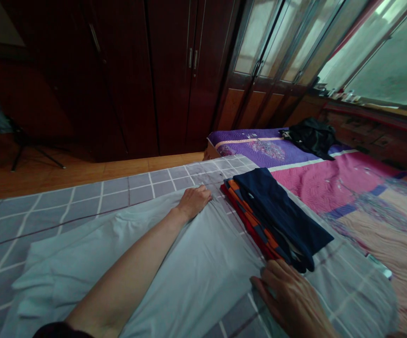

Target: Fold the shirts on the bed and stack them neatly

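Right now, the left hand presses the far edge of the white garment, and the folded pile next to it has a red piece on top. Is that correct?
Not quite: in the head view the folded pile has a navy piece on top; the red lies underneath. The left hand does press the far edge of the white garment.

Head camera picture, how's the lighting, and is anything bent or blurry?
Head view: dim overall, with daylight coming only from the window at upper right, which looks washed out; the wardrobe is nearly lost in shadow. Wide-angle distortion tilts the wardrobe doors and the window frame. The left hand on the white cloth is fairly sharp; the right hand near the bottom edge is slightly soft.
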The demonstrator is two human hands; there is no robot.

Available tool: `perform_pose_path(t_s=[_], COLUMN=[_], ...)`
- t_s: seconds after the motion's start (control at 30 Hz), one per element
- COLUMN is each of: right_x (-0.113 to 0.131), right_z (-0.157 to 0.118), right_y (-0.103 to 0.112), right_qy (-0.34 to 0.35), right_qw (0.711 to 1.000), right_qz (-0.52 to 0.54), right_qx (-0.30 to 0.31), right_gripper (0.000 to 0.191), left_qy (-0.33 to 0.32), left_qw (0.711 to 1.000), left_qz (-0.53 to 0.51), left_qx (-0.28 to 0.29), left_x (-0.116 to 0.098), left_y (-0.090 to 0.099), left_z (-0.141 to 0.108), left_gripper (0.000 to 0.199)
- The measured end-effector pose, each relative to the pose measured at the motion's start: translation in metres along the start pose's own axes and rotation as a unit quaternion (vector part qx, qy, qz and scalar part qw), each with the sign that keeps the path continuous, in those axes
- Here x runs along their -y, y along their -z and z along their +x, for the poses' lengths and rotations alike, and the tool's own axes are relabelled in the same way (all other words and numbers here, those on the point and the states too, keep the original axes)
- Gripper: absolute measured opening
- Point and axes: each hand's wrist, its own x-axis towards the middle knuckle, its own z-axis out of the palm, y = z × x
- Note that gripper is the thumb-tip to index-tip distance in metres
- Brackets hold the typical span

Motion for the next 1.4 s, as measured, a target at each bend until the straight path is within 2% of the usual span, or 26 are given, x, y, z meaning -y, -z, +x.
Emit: perform_pose_path(t_s=[0.1, 0.17, 0.23, 0.33, 0.43, 0.5, 0.57, 0.67, 0.77, 0.83, 0.97, 1.07, 1.13, 1.27, 1.33, 1.4], right_x=[-0.002, 0.001, 0.007, 0.017, 0.025, 0.024, 0.019, 0.009, 0.004, 0.004, 0.005, 0.005, 0.004, 0.003, 0.004, 0.005], right_z=[-0.003, 0.003, 0.018, 0.058, 0.108, 0.134, 0.149, 0.152, 0.149, 0.15, 0.154, 0.155, 0.154, 0.152, 0.151, 0.15], right_y=[0.005, 0.012, 0.02, 0.026, 0.007, -0.018, -0.045, -0.071, -0.078, -0.079, -0.082, -0.084, -0.084, -0.08, -0.078, -0.076], right_qy=[0.029, 0.042, 0.038, 0.036, 0.038, 0.03, -0.001, -0.031, -0.036, -0.039, -0.045, -0.045, -0.041, -0.041, -0.032, 0.005], right_qw=[0.998, 0.997, 0.996, 0.991, 0.989, 0.992, 0.994, 0.993, 0.992, 0.992, 0.991, 0.991, 0.991, 0.994, 0.997, 0.998], right_qz=[0.037, 0.052, 0.068, 0.124, 0.14, 0.12, 0.092, 0.072, 0.067, 0.065, 0.063, 0.066, 0.074, 0.08, 0.072, 0.07], right_qx=[0.035, 0.041, 0.038, 0.039, 0.029, 0.039, 0.059, 0.087, 0.099, 0.103, 0.105, 0.105, 0.104, 0.061, 0.022, -0.001], right_gripper=[0.022, 0.026, 0.029, 0.02, 0.019, 0.038, 0.053, 0.06, 0.064, 0.066, 0.067, 0.067, 0.068, 0.069, 0.07, 0.068], left_qy=[0.005, 0.009, 0.012, 0.016, 0.023, 0.027, 0.031, 0.036, 0.035, 0.046, 0.095, 0.113, 0.12, 0.105, 0.083, 0.06], left_qw=[1.0, 1.0, 1.0, 0.999, 0.999, 0.997, 0.996, 0.99, 0.983, 0.982, 0.987, 0.989, 0.991, 0.994, 0.995, 0.995], left_qz=[-0.004, -0.009, -0.015, -0.028, -0.045, -0.06, -0.077, -0.107, -0.128, -0.122, -0.08, -0.053, -0.035, -0.015, -0.007, 0.008], left_qx=[0.003, 0.007, 0.011, 0.014, 0.019, 0.028, 0.041, 0.08, 0.128, 0.139, 0.104, 0.077, 0.056, 0.036, 0.046, 0.077], left_x=[0.0, 0.0, -0.001, -0.002, -0.001, 0.004, 0.014, 0.034, 0.055, 0.066, 0.076, 0.077, 0.074, 0.059, 0.05, 0.046], left_y=[0.0, 0.001, 0.002, 0.003, 0.006, 0.01, 0.017, 0.031, 0.045, 0.048, 0.045, 0.045, 0.051, 0.074, 0.082, 0.083], left_z=[0.001, 0.001, 0.0, -0.001, -0.001, -0.001, -0.001, -0.003, -0.008, -0.011, -0.013, -0.014, -0.019, -0.052, -0.08, -0.112], left_gripper=[0.027, 0.026, 0.026, 0.026, 0.027, 0.024, 0.021, 0.024, 0.027, 0.023, 0.011, 0.013, 0.017, 0.029, 0.03, 0.031])
